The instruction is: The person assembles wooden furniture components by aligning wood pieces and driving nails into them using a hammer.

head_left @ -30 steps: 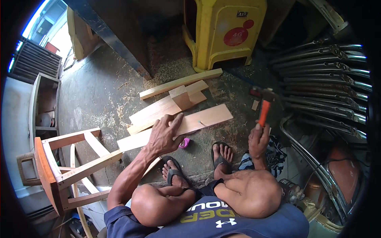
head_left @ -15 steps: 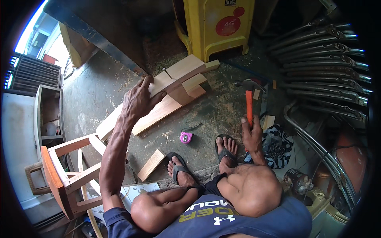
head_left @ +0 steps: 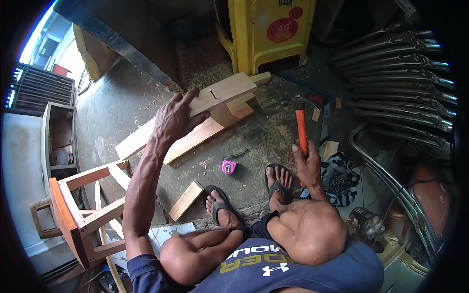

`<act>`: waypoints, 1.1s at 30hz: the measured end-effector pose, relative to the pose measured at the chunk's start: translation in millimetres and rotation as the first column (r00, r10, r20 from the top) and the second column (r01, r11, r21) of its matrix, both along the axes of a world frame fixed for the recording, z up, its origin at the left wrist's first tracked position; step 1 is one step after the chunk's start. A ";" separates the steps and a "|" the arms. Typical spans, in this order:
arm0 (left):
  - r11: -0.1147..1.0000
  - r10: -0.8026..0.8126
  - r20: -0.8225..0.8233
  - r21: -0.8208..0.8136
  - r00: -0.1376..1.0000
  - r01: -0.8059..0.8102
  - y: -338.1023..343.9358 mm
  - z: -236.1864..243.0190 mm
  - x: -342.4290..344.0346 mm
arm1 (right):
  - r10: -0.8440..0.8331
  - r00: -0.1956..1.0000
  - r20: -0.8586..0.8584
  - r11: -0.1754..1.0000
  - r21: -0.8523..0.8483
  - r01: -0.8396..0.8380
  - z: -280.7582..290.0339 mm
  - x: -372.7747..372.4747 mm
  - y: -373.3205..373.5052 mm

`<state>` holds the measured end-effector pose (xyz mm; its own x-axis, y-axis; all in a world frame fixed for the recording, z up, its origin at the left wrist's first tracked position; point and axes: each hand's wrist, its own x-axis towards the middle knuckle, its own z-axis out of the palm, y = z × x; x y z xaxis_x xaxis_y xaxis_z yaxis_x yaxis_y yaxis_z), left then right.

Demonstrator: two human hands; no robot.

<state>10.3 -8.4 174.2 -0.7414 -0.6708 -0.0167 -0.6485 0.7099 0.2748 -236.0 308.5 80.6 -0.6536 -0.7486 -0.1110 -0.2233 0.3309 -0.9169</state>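
Observation:
My left hand (head_left: 173, 117) grips a long pale wooden board (head_left: 229, 89), fingers over its top and thumb along its near side. A nail (head_left: 211, 93) stands up out of the board, just past my fingertips. The board rests on other wood pieces, among them a wider plank (head_left: 190, 140) lying on the floor. In my right hand (head_left: 308, 163) is a hammer (head_left: 300, 124) with an orange handle, closed in my fingers in front of my right knee. Its dark head points away from me, apart from the board and nail.
A pink tape measure (head_left: 228, 167) and a short wood block (head_left: 186, 201) lie on the floor near my feet. An unfinished wooden stool or chair frame (head_left: 90, 215) stands at left. Metal tubes (head_left: 400, 90) are stacked at right, and a yellow plastic stand (head_left: 273, 44) is ahead.
The board with the nail has shifted slightly to the right and toward me, my left hand moving with it. The hammer has swung a little left in my right hand.

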 end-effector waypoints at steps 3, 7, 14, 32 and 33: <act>0.999 0.037 -0.012 0.018 0.999 -0.037 0.1 -2.0 -6.5 | 0.041 0.996 -0.081 0.999 -0.012 -0.042 -0.2 -3.7 0.3; 0.997 0.073 -0.065 -0.029 0.995 -0.075 0.3 -8.6 -6.0 | 0.090 0.991 -0.100 0.996 0.012 -0.089 18.4 -1.5 -6.6; 0.996 0.062 -0.106 -0.061 0.992 -0.069 0.8 -3.2 -2.3 | 0.168 0.974 -0.149 0.984 -0.036 -0.175 23.3 5.3 -15.1; 0.995 0.101 -0.069 0.008 0.992 -0.100 1.2 -3.5 -1.1 | 0.235 0.971 -0.048 0.970 0.077 -0.231 26.9 11.7 -18.6; 0.995 0.102 -0.060 0.021 0.993 -0.101 1.7 -3.1 -2.2 | 0.237 0.970 -0.052 0.970 0.065 -0.233 25.6 11.4 -18.1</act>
<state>8.0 -6.7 171.0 -0.6695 -0.7427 0.0139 -0.6986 0.6358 0.3281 -224.5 290.5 106.3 -0.4667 -0.8755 -0.1256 -0.3538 0.3149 -0.8807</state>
